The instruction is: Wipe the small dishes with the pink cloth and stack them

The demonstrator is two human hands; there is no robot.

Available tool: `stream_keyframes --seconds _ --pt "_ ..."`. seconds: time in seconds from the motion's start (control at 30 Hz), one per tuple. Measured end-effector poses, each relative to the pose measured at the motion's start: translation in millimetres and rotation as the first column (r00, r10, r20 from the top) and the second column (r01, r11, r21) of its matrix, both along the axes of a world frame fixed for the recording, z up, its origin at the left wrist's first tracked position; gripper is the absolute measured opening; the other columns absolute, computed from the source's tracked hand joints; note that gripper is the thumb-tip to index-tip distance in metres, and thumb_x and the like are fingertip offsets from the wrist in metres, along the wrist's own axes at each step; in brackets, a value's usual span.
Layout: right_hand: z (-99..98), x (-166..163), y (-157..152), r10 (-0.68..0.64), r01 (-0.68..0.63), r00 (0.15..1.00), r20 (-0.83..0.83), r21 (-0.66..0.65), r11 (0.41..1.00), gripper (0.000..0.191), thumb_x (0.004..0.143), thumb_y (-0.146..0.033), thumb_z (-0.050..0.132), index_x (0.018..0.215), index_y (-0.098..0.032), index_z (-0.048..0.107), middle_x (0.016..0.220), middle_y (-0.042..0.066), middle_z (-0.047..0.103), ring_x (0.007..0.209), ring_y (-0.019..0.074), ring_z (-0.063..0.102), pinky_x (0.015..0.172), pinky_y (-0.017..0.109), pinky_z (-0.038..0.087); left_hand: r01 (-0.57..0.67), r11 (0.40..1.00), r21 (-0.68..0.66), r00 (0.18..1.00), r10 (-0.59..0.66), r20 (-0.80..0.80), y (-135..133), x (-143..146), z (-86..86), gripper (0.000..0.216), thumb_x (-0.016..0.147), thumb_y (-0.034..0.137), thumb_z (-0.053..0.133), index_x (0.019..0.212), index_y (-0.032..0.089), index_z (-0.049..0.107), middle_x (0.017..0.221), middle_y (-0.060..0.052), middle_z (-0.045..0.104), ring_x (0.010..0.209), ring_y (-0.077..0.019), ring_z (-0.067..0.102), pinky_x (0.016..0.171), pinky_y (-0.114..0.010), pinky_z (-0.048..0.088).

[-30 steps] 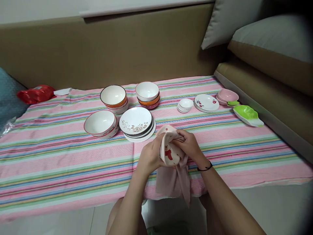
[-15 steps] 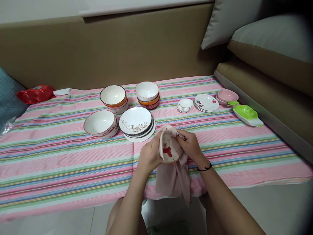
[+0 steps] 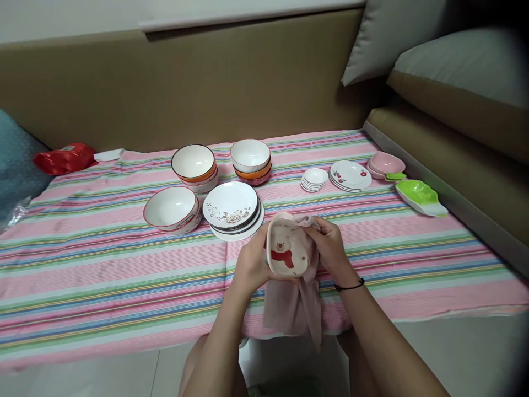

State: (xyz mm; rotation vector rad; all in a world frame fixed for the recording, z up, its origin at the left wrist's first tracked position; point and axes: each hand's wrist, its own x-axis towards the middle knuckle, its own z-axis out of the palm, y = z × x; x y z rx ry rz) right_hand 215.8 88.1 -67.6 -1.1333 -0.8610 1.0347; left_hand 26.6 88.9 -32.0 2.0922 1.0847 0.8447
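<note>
A small squarish bowl (image 3: 298,255) with a bear in a red scarf painted inside is held above the near part of the striped cloth, tilted so its inside faces me. My left hand (image 3: 253,260) is closed around its left side. Gripped in my right hand (image 3: 330,245) is a pale pink cloth (image 3: 291,309), pressed against the bowl's right rim. The cloth passes behind the bowl and hangs below it. Just beyond my left hand stands a stack of plates (image 3: 230,205), the top one with a brown flower pattern.
Stacked bowls (image 3: 193,161), more bowls (image 3: 250,155) and a red-rimmed bowl (image 3: 171,207) stand at left. Small dishes (image 3: 316,177), flowered plates (image 3: 351,175), pink bowls (image 3: 387,164) and a green leaf-shaped dish (image 3: 418,195) sit at right. A red bundle (image 3: 66,159) lies far left.
The bowl has turned to face me more, showing more of the painted bear. My right hand has shifted slightly right with the cloth along the rim.
</note>
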Motion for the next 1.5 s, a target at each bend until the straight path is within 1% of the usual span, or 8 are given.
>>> stream_keyframes --seconds 0.23,0.37,0.67,0.87,1.0,1.1,1.27,1.5 --pt "6.8 0.6 -0.9 0.126 -0.14 0.962 -0.243 -0.041 0.989 0.018 0.065 -0.026 0.078 0.082 -0.023 0.072 0.077 -0.003 0.068 0.069 0.0127 0.058 0.064 0.023 0.043 -0.045 0.997 -0.06 0.999 0.046 0.01 0.5 -1.9 5.8 0.104 0.044 0.035 0.086 0.136 0.021 0.039 0.136 -0.011 0.049 0.123 -0.0309 0.049 0.095 -0.037 0.045" --pt "11.7 2.6 -2.5 0.152 -0.189 0.945 -0.291 -0.103 0.976 0.02 0.061 -0.025 0.08 0.076 -0.022 0.069 0.07 -0.004 0.066 0.062 0.0118 0.056 0.059 0.023 0.042 0.015 0.983 -0.183 0.984 0.018 0.178 4.6 -5.0 0.6 0.109 0.04 0.034 0.089 0.136 0.02 0.041 0.133 -0.012 0.052 0.12 -0.033 0.05 0.098 -0.041 0.043" --pt "15.7 -1.9 -4.2 0.196 -0.255 0.939 -0.282 -0.193 0.947 0.027 0.053 -0.028 0.081 0.073 -0.019 0.067 0.068 -0.002 0.065 0.061 0.0136 0.055 0.055 0.024 0.044 0.194 0.844 -0.501 0.84 0.121 0.529 9.0 -12.9 -12.1 0.102 0.03 0.033 0.092 0.124 0.016 0.053 0.103 -0.009 0.066 0.116 -0.0358 0.05 0.098 -0.045 0.042" --pt "15.2 -4.9 -4.8 0.17 -0.223 0.932 -0.32 -0.137 0.965 0.022 0.056 -0.027 0.082 0.07 -0.019 0.067 0.067 -0.002 0.065 0.061 0.0126 0.055 0.058 0.025 0.044 0.275 0.806 -0.524 0.68 0.222 0.699 5.6 -8.8 -5.8 0.097 0.046 0.036 0.087 0.132 0.023 0.044 0.131 -0.011 0.053 0.125 -0.0319 0.045 0.098 -0.038 0.044" --pt "14.3 -8.5 -5.4 0.162 -0.213 0.94 -0.299 -0.143 0.967 0.023 0.055 -0.028 0.082 0.069 -0.019 0.066 0.066 -0.003 0.064 0.061 0.0124 0.054 0.058 0.024 0.043 0.326 0.742 -0.585 0.623 0.296 0.724 5.2 -3.1 -1.6 0.084 0.057 0.049 0.078 0.13 0.023 0.046 0.134 -0.01 0.051 0.126 -0.0305 0.045 0.097 -0.037 0.045" --pt "13.8 -11.1 -5.1 0.094 -0.136 0.963 -0.251 -0.153 0.979 0.024 0.054 -0.03 0.082 0.069 -0.02 0.065 0.065 -0.003 0.062 0.062 0.0131 0.054 0.058 0.025 0.043 0.343 0.704 -0.622 0.638 0.312 0.704 4.8 1.3 -0.2 0.077 0.061 0.062 0.069 0.123 0.02 0.053 0.128 -0.01 0.057 0.118 -0.0316 0.052 0.091 -0.038 0.049" --pt "14.8 -9.9 -3.4 0.001 -0.041 0.966 -0.257 -0.152 0.987 0.026 0.052 -0.03 0.082 0.072 -0.021 0.068 0.071 -0.002 0.065 0.066 0.0141 0.055 0.062 0.026 0.046 0.331 0.679 -0.655 0.677 0.312 0.666 5.1 5.0 -2.1 0.071 0.064 0.062 0.065 0.119 0.017 0.058 0.113 -0.011 0.065 0.105 -0.031 0.059 0.083 -0.038 0.051" --pt "11.3 -6.2 -2.5 0.01 -0.048 0.972 -0.237 -0.156 0.987 0.026 0.052 -0.029 0.081 0.072 -0.02 0.067 0.071 -0.002 0.066 0.066 0.0144 0.056 0.063 0.027 0.046 0.322 0.604 -0.729 0.708 0.358 0.609 9.2 -1.6 -5.2 0.064 0.067 0.062 0.06 0.107 0.013 0.066 0.101 -0.011 0.07 0.099 -0.0311 0.062 0.08 -0.038 0.051"
